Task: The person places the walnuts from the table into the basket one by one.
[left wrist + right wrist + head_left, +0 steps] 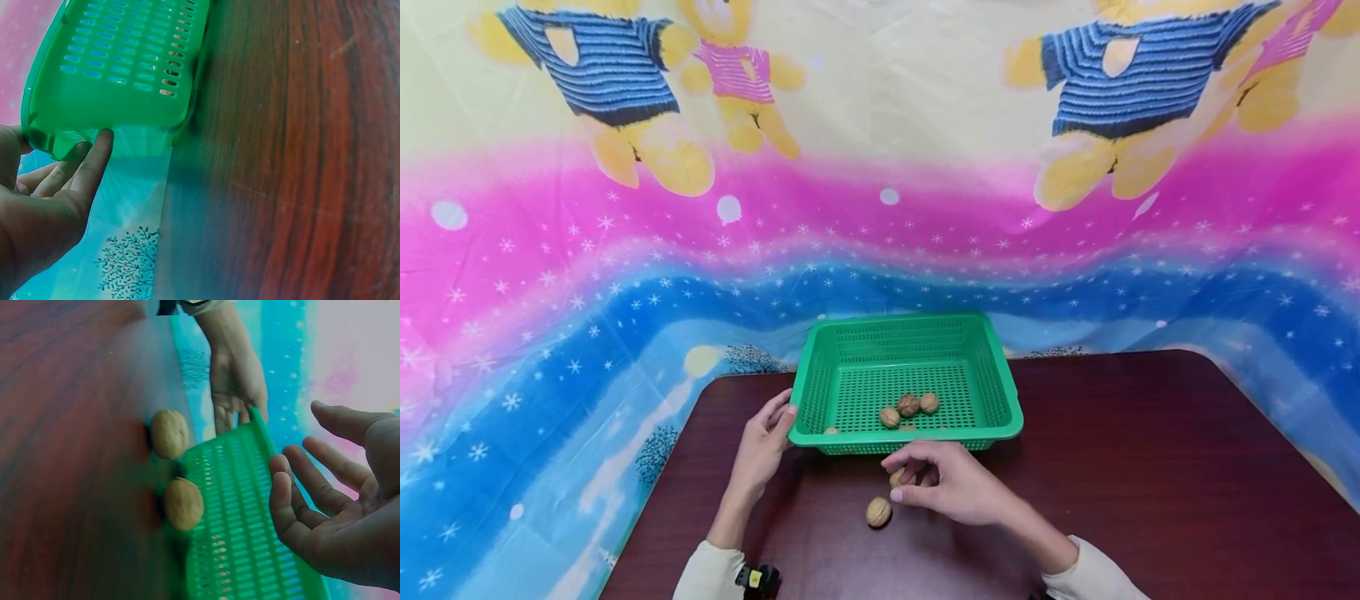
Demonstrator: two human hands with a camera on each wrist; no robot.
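A green perforated plastic basket (1000, 421) stands on the table with several walnuts (908, 405) inside, near its front wall. My left hand (758, 454) holds the basket's left front corner, its thumb at the rim and its fingers against the outer wall (125, 112). On the table in front of the basket lie two walnuts, a nearer walnut (878, 512) and a farther walnut (184, 504). Over the farther one hovers my right hand (958, 483), partly covering it in the head view. In the right wrist view, its loosely bent fingers (319, 481) are apart from both walnuts and hold nothing.
The dark reddish wooden table (1135, 467) extends to both sides of the basket. Behind it hangs a colourful cloth (880, 225) printed with bears and snowflakes, close to the basket's back. A black strap device (760, 579) sits at the left wrist.
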